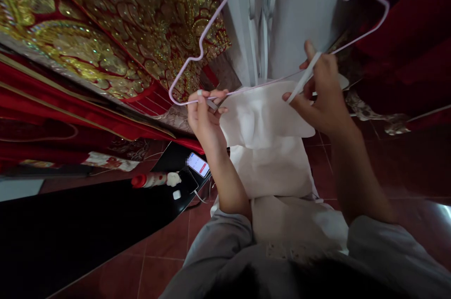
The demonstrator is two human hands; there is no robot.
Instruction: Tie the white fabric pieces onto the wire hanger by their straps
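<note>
A pale wire hanger (225,3) is held up in front of me, with a white garment (268,120) draped over its bottom bar and hanging down to my lap. My left hand (204,115) is closed, pinching a thin strap of the garment near the hanger's left shoulder. My right hand (322,92) is closed on another white strap (303,78) by the hanger's right side, thumb raised.
A red and gold embroidered fabric (105,31) hangs at the left. A black table (70,224) carries a phone (198,164), a red-capped bottle (150,179) and a white charger. Dark red cloth (416,31) hangs at the right. The floor is red tile (165,252).
</note>
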